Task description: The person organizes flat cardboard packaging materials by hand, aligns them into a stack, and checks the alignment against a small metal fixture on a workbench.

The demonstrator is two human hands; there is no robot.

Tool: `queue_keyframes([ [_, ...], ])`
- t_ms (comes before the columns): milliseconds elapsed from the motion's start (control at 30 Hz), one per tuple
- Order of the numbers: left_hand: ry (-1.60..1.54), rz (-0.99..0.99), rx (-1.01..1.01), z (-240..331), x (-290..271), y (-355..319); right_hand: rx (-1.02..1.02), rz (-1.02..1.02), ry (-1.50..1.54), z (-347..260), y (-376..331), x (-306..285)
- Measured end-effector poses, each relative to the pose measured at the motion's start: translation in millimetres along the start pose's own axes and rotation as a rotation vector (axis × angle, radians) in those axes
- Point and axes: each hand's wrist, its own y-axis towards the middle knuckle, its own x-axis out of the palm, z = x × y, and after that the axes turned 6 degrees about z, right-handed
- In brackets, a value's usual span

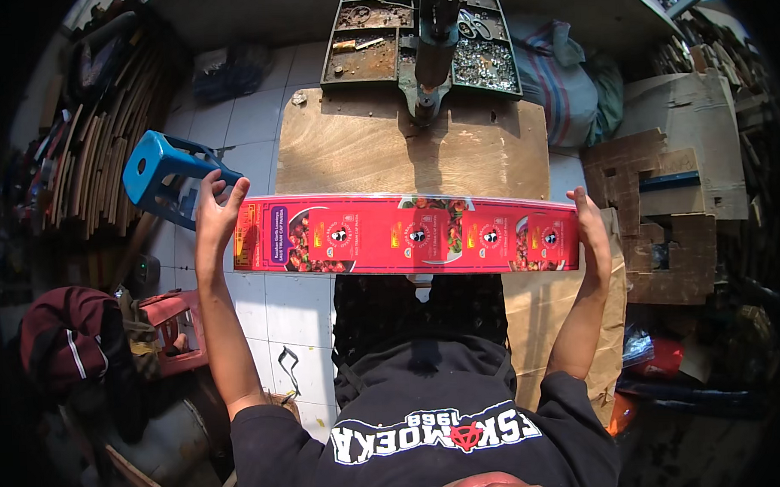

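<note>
White tiled floor [257,119], plywood board [490,154], blue stool [160,170], stacked cardboard [687,147]

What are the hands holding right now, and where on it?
A long red printed sheet, gripped at its two short ends: left hand, right hand.

Person seen from above: black short-sleeved shirt, white lettering and red emblem at 6 o'clock; bare forearms.
</note>
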Motion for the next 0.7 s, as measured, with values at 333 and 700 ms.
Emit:
queue_keyframes([
  [333, -0.37, -0.131, 0.478, 162.2, 83.1, 6.5, -0.46, 0.054, -0.043, -129.5, 2.0, 53.2],
  [700, -0.302, -0.038, 0.339, 146.2, 185.3, 23.2, -0.786, 0.129, -0.401, -183.6, 82.3, 129.1],
])
